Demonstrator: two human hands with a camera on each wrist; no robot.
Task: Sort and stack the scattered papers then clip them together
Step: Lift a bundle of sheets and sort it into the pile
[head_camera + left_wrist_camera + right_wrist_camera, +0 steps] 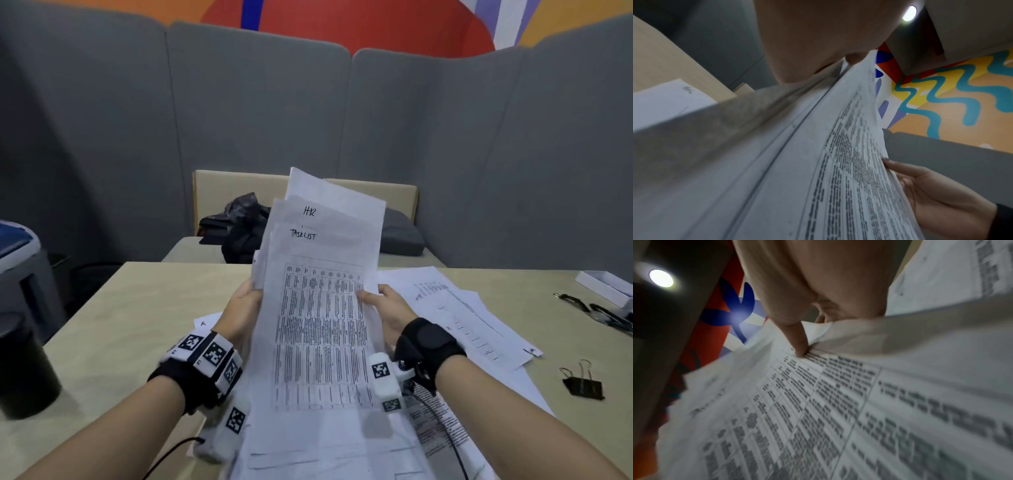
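Note:
I hold a fanned stack of white papers (322,308) upright over the table; the front sheet carries a printed table, and sheets behind it read "HR" and "TASKLIST". My left hand (245,301) grips the stack's left edge. My right hand (383,301) pinches the right edge, thumb on the front sheet. In the right wrist view the thumb (797,340) presses on the printed papers (818,402). The left wrist view shows the stack (818,162) edge-on, with my right hand (931,191) at its far side. More loose papers (472,318) lie on the table to the right. A black binder clip (582,383) lies at the right.
The beige table (130,308) holds a dark cup (24,370) at the left edge, a white box (606,284) and black clips or a lanyard (596,311) at the far right. Grey upholstered panels and a bench with dark clothing (239,229) stand beyond.

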